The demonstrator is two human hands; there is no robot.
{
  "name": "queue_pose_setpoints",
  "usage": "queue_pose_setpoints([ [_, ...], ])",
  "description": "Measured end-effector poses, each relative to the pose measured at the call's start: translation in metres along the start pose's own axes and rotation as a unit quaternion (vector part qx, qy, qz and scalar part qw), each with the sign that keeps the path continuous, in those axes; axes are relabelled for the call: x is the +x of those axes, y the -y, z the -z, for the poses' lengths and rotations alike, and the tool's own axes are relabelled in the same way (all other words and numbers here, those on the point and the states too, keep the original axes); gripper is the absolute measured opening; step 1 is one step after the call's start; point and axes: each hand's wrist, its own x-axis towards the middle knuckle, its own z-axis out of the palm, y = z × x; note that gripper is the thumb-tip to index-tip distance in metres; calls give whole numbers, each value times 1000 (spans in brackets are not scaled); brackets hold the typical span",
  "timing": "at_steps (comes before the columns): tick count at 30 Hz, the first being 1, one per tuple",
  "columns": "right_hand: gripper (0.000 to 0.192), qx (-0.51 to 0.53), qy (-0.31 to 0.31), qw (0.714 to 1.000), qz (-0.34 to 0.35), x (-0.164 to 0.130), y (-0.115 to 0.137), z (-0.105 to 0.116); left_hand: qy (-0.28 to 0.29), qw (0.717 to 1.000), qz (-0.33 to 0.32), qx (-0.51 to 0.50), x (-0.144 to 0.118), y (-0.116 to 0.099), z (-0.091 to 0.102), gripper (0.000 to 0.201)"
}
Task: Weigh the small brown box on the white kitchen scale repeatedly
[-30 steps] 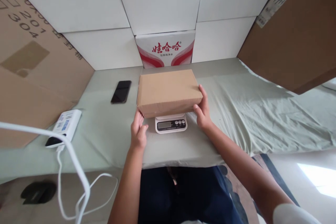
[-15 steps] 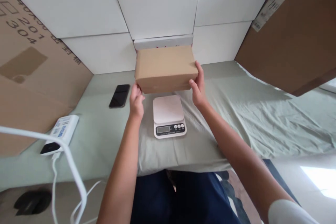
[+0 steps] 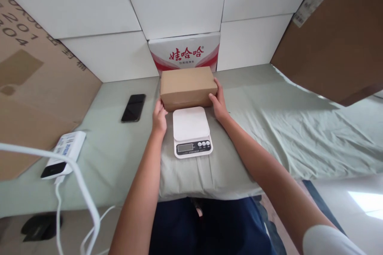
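A closed brown cardboard box [image 3: 188, 81] is held between both hands, just behind the scale and low at the cloth. My left hand [image 3: 159, 117] grips its near left corner, with the fingers partly hidden under and beside it. On the other end, my right hand [image 3: 218, 101] wraps round the right side, thumb on the front face. The white kitchen scale [image 3: 191, 131] lies flat on the green cloth between my forearms, nothing on its plate and its display blank. Whether the box rests fully on the cloth I cannot tell.
A black phone [image 3: 133, 108] lies left of the box. Farther left are a white power bank [image 3: 64, 154] and a white cable [image 3: 79, 175]. Large cartons stand at the left [image 3: 36, 87] and right [image 3: 335, 40]. A red-and-white carton [image 3: 185, 51] backs the green cloth [image 3: 269, 127].
The box has come down and slightly left, in both hands, uncovering the red lettering on the carton behind. The scale stays where it was.
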Motion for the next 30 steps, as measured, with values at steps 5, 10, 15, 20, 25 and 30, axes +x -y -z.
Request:
queue_pose_setpoints([
  [5, 85, 25, 14, 999, -19, 0, 1, -1, 6, 1000, -4, -16, 1, 1, -1, 70],
  [10, 93, 33, -4, 999, -21, 1, -9, 3, -54, 998, -3, -20, 10, 2, 11, 77],
  [15, 90, 11, -5, 1000, -24, 2, -21, 9, -87, 996, 10, -14, 16, 5, 21, 72],
  [20, 90, 18, 29, 999, -28, 0, -13, 5, -36, 998, 36, -21, 11, 7, 10, 66],
  [25, 91, -15, 39, 999, -12, -2, -2, 2, -15, 999, 29, -28, 6, 2, 0, 59],
  [30, 92, -28, 39, 999, -8, -2, 0, 3, -13, 1000, 20, -12, 6, 0, 0, 54],
])
